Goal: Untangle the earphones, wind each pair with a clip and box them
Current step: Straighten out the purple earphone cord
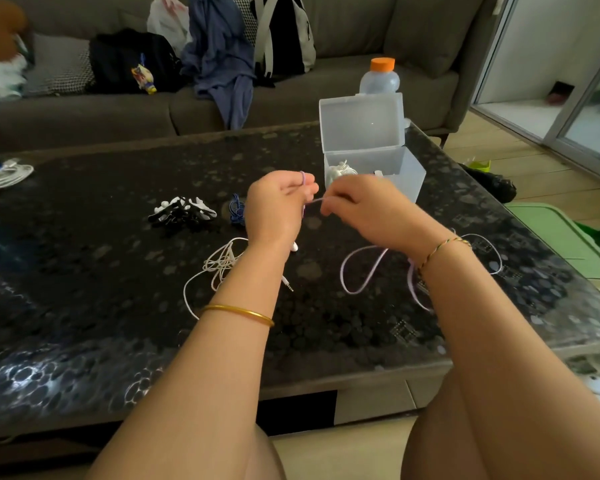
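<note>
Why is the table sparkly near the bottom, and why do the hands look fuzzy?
Head view: light glares off the glossy table at its near left corner; the right hand and purple cord look smeared, likely motion blur; the wide lens bows the table's edges.

There is one camera, worn on the person's head. It looks forward and down, so both arms reach in from the bottom edge to the left hand (278, 206) and right hand (357, 209) in the middle. It is close enough to show the thin lilac cord (314, 201) they hold, and its wide view takes in the dark table (84, 271), the sofa (361, 29) behind it and some floor (499, 140) on the right.
</note>
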Available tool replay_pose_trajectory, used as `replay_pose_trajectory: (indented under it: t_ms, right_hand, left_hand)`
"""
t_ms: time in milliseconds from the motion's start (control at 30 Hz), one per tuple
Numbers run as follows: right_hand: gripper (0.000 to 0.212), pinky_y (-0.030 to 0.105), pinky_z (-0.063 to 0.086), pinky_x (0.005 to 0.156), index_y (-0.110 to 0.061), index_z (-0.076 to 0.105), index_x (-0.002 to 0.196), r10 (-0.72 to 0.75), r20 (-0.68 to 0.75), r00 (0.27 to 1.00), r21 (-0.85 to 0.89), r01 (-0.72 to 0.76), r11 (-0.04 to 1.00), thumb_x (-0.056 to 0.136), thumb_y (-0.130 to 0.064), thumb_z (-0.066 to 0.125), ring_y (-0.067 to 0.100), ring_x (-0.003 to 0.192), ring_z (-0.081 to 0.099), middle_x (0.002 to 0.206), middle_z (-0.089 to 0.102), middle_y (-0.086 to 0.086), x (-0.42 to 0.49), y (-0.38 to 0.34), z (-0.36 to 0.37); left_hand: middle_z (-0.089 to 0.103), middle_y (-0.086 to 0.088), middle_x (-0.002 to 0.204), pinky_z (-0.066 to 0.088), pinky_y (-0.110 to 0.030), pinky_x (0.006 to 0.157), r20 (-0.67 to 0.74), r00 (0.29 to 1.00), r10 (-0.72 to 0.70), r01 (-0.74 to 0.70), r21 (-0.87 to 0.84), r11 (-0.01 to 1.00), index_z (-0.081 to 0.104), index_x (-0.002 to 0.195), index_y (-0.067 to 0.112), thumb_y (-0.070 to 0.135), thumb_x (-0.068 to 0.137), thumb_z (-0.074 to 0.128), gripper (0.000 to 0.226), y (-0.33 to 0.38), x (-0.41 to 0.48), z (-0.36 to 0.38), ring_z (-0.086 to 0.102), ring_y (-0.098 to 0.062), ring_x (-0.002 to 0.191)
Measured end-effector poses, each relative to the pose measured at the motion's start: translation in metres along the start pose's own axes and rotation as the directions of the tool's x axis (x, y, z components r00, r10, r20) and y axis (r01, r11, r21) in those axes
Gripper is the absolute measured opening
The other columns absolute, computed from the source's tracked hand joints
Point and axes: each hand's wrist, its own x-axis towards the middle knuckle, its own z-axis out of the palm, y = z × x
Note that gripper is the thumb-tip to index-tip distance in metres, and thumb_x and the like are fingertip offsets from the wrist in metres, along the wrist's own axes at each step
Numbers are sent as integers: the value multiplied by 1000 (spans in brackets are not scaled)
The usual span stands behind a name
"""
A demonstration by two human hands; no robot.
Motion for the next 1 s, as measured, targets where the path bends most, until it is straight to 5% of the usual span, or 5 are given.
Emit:
replay_pose_trajectory:
  t_ms: [133,367,733,867,1000]
  right_hand:
    - [20,43,50,76,-13,62,93,2,-233,972,-101,-26,995,97,-24,46,21,83,56,89,63,3,2,8,-2]
    - [16,40,51,81,-12,63,97,-9,-400,917,21,19,1000,96,-22,50,19,88,58,96,64,2,5,22,4]
    - [21,24,45,49,-20,66,93,52,233,971,216,-104,971,99,-23,46,11,40,45,61,57,1,-10,9,6]
    - [16,27,47,52,-20,64,92,46,301,952,209,-113,971,97,-25,50,13,43,47,61,58,2,-16,4,-4]
    - [18,22,46,59,-22,61,80,28,-14,1000,108,-26,994,96,-25,52,8,58,51,67,58,-3,-10,8,-11]
  left_hand:
    - [70,3,86,45,-7,59,197,980,-18,-2,101,995,68,102,12,16,97,53,16,4,-4,2,64,-2,74]
    - [60,10,69,45,-24,72,433,884,-175,200,-13,980,68,91,20,19,101,44,26,13,-5,1,57,-5,69]
    - [73,13,88,39,-21,71,214,927,-307,374,-546,750,65,93,26,18,98,50,17,18,-4,2,68,4,81]
    - [73,2,95,48,-24,73,-109,993,-36,18,-163,987,68,84,19,6,91,55,19,6,-3,4,68,-7,88]
    - [69,6,86,50,-30,84,84,980,183,-199,289,936,70,89,15,9,91,57,14,-2,-1,4,63,-9,84]
